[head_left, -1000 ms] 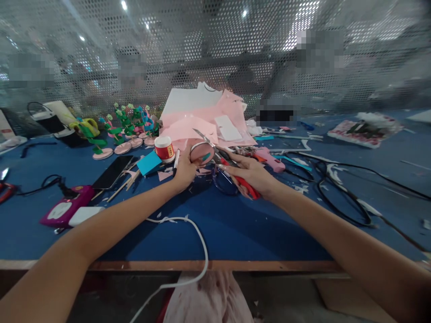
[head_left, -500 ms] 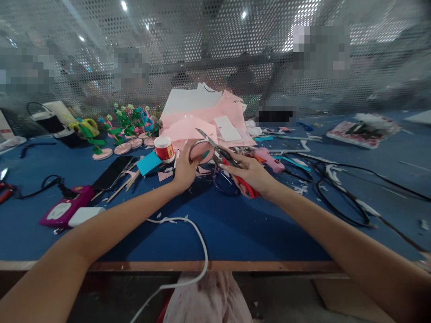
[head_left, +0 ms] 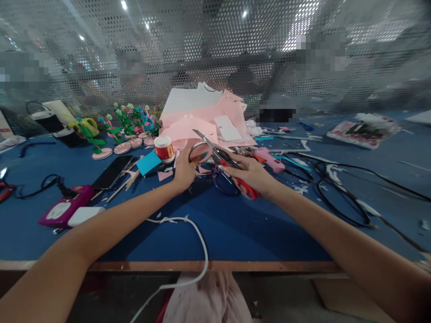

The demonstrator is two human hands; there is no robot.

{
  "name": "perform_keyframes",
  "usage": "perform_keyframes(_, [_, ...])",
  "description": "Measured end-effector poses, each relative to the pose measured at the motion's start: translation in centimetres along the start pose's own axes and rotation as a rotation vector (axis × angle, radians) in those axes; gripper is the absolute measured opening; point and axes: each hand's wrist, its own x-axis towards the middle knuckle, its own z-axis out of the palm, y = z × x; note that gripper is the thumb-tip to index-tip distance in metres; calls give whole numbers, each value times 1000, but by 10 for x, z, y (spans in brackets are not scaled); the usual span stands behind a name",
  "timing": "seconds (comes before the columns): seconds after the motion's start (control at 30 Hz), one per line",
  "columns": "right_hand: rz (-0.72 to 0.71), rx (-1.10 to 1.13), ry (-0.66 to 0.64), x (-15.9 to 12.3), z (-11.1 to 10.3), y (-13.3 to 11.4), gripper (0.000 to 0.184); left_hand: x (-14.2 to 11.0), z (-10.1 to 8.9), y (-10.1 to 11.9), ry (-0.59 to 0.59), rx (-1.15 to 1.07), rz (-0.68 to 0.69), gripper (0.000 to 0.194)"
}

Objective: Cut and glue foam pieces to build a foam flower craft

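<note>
- While the left hand (head_left: 184, 172) pinches the round pink piece (head_left: 206, 151) by its left edge at the centre of the frame, the right hand (head_left: 254, 174) is wrapped around the red-and-black handles of the scissors (head_left: 219, 155).
- The blades point toward the upper left, by the right side of the round pink piece (whether steel and piece touch, I cannot tell).
- Just below the scissors, near the centre, lies a blue rounded object (head_left: 225, 183), too partly hidden to identify.
- Left of the left hand stands a red-and-white jar (head_left: 164, 149), with a blue square (head_left: 148, 163) beside it.
- Pink sheets (head_left: 188, 128) spread across the upper centre, beyond both hands.
- Right of centre, near the right hand, rests a pink glue gun (head_left: 273, 161).
- Green paper plants on pink bases (head_left: 123, 147) stand at the upper left.
- A white cable (head_left: 198, 233) curves over the table edge at the lower centre.
</note>
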Motion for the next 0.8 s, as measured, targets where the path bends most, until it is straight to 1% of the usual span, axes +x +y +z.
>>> perform_keyframes(0.07, [9,-18,-11,0,0,-1,70,1,-2,-1,35,115,64,34])
perform_keyframes(0.13, [14,-40,-12,0,-1,0,69,1,-3,-1,56,175,80,39])
perform_keyframes(0.2, [14,-55,-15,0,-1,0,68,2,-3,-1,55,183,75,40])
perform_keyframes(0.37, [24,-51,-22,-1,0,-1,68,4,-2,-8,41,165,-70,21])
perform_keyframes(0.4, [26,-52,-20,-1,1,-1,68,4,-1,-10,33,157,-80,20])
perform_keyframes(0.5, [26,-64,-22,-1,1,-1,67,3,-1,-9,-5,126,-60,19])
perform_keyframes(0.6, [17,-92,-29,1,1,1,65,1,-1,-2,-33,146,-38,16])
perform_keyframes(0.7, [-17,-135,-7,2,0,4,66,0,-1,4,7,197,-50,13])
perform_keyframes(0.8, [-41,-162,18,4,0,8,66,1,-2,5,41,211,-60,13])
